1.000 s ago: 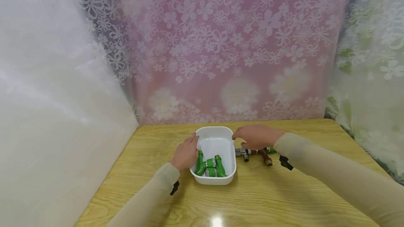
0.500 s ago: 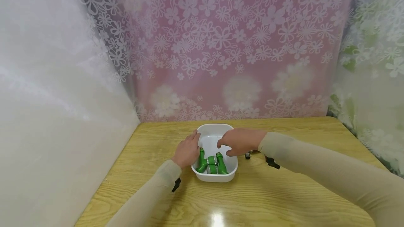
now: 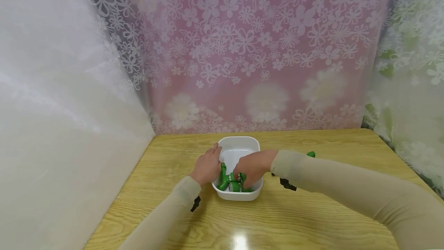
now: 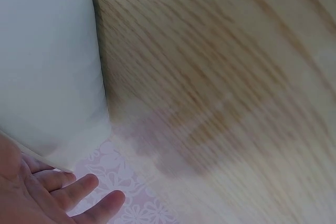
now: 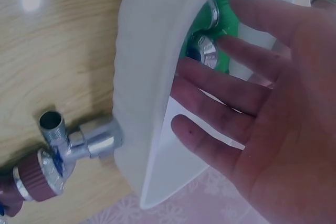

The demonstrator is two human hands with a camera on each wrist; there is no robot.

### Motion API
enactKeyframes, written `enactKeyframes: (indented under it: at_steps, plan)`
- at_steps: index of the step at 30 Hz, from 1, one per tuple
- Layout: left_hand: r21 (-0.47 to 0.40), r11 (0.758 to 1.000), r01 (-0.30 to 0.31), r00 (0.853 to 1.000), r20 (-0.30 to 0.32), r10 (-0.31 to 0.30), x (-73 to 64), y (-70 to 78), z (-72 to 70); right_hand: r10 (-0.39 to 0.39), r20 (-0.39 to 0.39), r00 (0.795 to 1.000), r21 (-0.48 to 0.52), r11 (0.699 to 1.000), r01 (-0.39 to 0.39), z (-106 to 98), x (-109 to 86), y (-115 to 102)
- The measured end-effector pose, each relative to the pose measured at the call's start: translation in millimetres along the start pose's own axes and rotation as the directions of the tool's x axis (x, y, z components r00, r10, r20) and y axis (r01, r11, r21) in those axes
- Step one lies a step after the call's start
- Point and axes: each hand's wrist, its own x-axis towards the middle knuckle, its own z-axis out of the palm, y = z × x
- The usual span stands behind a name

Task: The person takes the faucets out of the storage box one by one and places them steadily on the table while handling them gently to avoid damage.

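Note:
My left hand [image 3: 207,165] rests on the left rim of a white plastic basin [image 3: 239,196], fingers pointing forward. In the left wrist view its fingers [image 4: 79,192] reach loosely along the basin's side. Two green angle valves with silver bands lie inside the near end, the left one [image 3: 223,180] in plain sight. My right hand [image 3: 254,166] reaches down over the right rim and pinches the right-hand green angle valve [image 5: 227,17] between thumb and index finger. Its other fingers stay loosely extended. The hand partly hides that valve in the head view.
Beside the basin's right wall lies a chrome angle valve [image 5: 97,139], with a brown fitting [image 5: 37,177] beyond it. Part of another green piece [image 3: 311,154] shows behind the right sleeve. A wooden table [image 3: 277,223] bears everything; a floral curtain [image 3: 256,57] hangs behind it.
My right hand has moved left and down from beside the basin's right rim to the right-hand green angle valve inside. My left hand has stayed on the left rim.

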Motion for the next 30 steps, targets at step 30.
enactKeyframes:
  at_steps: [30]
  plan:
    - [-0.004, 1.000, 0.002, 1.000, 0.009, -0.002, 0.3, 0.9, -0.7, 0.110, -0.011, 0.994, -0.125, 0.986, -0.110, 8.3, 14.6, -14.5]
